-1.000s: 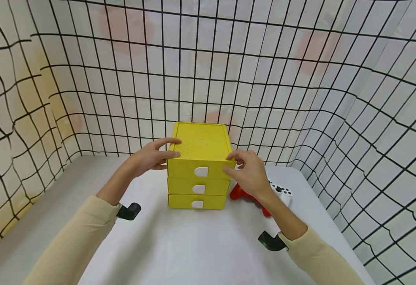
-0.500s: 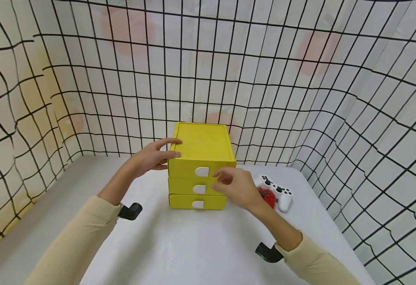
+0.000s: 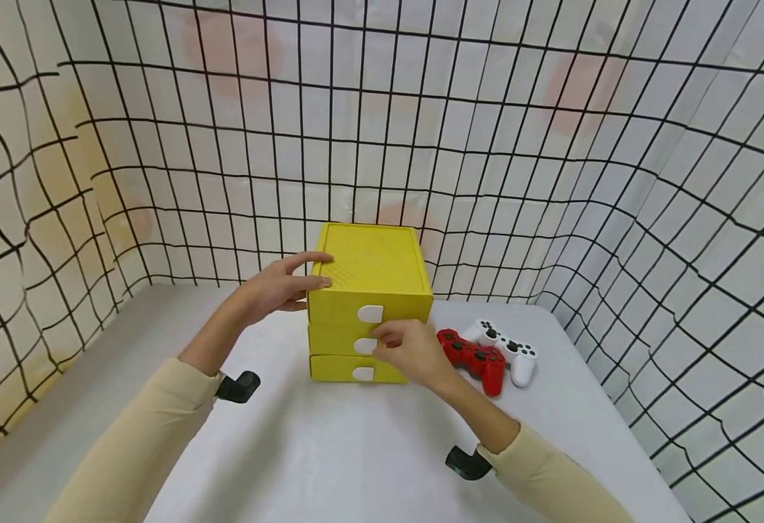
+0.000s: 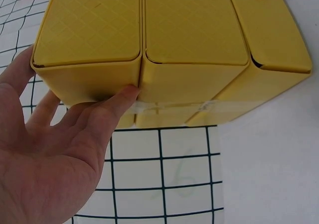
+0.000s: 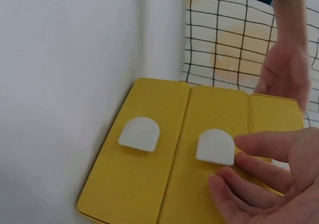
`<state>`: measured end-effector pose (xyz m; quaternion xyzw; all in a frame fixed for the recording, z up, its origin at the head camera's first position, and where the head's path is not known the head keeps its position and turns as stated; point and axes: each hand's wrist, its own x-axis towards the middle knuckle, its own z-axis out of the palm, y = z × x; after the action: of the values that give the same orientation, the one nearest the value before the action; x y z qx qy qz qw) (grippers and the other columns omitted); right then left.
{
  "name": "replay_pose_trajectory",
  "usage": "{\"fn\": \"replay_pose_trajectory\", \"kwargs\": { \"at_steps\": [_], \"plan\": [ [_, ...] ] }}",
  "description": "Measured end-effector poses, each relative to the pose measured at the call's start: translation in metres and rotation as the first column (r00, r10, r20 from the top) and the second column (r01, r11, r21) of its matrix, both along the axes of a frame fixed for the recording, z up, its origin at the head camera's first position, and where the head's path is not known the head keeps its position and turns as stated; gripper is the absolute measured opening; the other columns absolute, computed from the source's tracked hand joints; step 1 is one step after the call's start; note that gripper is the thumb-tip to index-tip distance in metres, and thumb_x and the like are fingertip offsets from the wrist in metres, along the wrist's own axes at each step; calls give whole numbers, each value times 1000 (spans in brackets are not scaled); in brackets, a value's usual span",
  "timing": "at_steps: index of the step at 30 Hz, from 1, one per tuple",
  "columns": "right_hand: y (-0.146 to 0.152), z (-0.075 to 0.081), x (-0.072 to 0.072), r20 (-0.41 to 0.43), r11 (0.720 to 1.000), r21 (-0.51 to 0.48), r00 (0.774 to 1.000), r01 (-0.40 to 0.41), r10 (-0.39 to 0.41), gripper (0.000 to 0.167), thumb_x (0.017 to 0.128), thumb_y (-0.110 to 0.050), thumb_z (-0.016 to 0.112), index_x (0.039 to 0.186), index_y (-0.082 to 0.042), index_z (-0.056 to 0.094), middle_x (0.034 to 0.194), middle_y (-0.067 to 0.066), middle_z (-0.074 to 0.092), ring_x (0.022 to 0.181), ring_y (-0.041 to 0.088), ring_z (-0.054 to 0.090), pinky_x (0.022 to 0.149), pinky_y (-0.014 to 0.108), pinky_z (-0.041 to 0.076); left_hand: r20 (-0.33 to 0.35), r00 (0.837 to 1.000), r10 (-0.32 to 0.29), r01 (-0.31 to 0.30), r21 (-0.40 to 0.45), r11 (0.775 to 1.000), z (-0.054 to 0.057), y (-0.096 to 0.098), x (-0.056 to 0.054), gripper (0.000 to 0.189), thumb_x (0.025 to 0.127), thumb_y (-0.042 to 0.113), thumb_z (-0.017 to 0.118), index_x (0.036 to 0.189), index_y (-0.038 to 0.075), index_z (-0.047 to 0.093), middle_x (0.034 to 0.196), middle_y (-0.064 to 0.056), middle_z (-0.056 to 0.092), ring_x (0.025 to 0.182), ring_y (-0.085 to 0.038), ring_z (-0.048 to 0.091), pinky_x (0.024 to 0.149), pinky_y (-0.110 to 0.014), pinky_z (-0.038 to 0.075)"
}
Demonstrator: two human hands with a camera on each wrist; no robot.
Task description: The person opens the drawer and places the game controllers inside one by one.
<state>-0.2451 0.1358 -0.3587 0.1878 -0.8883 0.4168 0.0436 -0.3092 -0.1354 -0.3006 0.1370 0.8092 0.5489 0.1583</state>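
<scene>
A yellow drawer cabinet (image 3: 375,258) of three stacked drawers stands on the white table, each drawer with a white rounded tab. My left hand (image 3: 274,292) rests on its upper left edge, two fingertips on top and others along the side. In the left wrist view, a fingertip of this left hand (image 4: 60,154) touches the side wall. My right hand (image 3: 415,352) is at the front by the middle drawer's white tab (image 5: 215,147). Its fingers (image 5: 259,147) are loosely bent at the tab's edge, not closed round it. All drawers look pushed in.
Right of the cabinet lie a red game controller (image 3: 476,356) and a white game controller (image 3: 521,361), close together. A black wire grid (image 3: 382,167) encloses the table (image 3: 343,450) at the back and both sides.
My right hand has left the cabinet's upper right corner and moved down and left to the middle tab, uncovering the controllers. The left hand has stayed put.
</scene>
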Motion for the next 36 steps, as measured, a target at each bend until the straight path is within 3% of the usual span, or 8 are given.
{"fn": "replay_pose_trajectory", "kwargs": {
  "at_steps": [10, 17, 28, 36],
  "plan": [
    [-5, -7, -3, -26, 1000, -16, 1000, 8, -9, 12, 88, -4, 71, 95, -6, 81, 90, 5, 78, 82, 17, 73, 72, 29, 62, 10, 1000, 9, -9, 6, 1000, 0, 0, 1, 64, 95, 42, 71, 152, 34, 42, 143, -10, 57, 132, -30, 58, 112, -52, 45],
    [-5, -11, -9, -94, 999, -28, 995, 15, -17, 8, 87, -1, 73, 87, -4, 81, 81, 5, 77, 60, 13, 65, 54, 22, 54, 0, 1000, 7, -7, -2, 1000, 1, 1, 1, 65, 95, 43, 71, 152, 34, 42, 143, -10, 56, 132, -30, 59, 112, -52, 46],
    [-3, -4, 2, 26, 1000, -8, 999, -19, 19, 7, 87, 1, 74, 84, -1, 79, 76, 10, 75, 57, 26, 66, 52, 25, 55, -7, 1000, -5, 5, 4, 1000, 0, 1, 1, 65, 96, 43, 70, 153, 33, 41, 146, -11, 54, 133, -31, 57, 112, -52, 45],
    [0, 7, 14, 113, 994, 49, 990, -94, 88, 7, 87, 0, 73, 85, 0, 80, 69, 7, 72, 53, 15, 63, 52, 26, 56, -12, 1000, -4, 4, 0, 1000, 0, 0, 1, 63, 95, 43, 70, 152, 34, 43, 149, -10, 51, 137, -32, 54, 111, -52, 46]
  ]
}}
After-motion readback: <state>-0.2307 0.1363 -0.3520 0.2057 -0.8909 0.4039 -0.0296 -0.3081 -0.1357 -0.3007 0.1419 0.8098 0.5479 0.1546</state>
